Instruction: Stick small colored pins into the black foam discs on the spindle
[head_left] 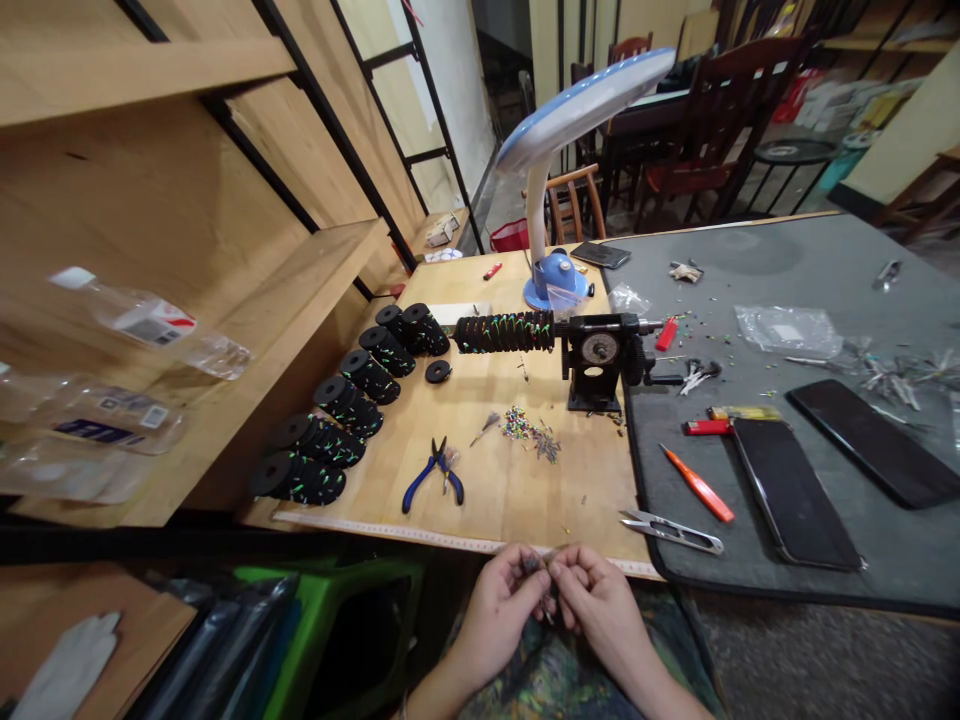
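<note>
My left hand [501, 612] and my right hand [600, 612] meet above my lap, by the table's front edge. Both are closed, fingertips pinched together around something small and dark that I cannot make out. Blue-handled pliers [435, 476] lie with jaws parted on the wooden tabletop ahead. Beyond my hands are a scatter of small multicoloured beads [517, 422] and a pile of small grey pieces [546, 446]. A black hand-cranked winding machine [596, 360] carries a row of black discs [504, 332] with coloured bits on its shaft.
Black spools [298, 478] line the table's left side near a wooden shelf [330, 275]. A blue-and-white lamp [559, 280] stands behind. On the grey mat [750, 270] lie thread snips [673, 530], an orange pen-like tool [697, 484] and two phones [796, 495]. A measuring tape [450, 538] edges the table.
</note>
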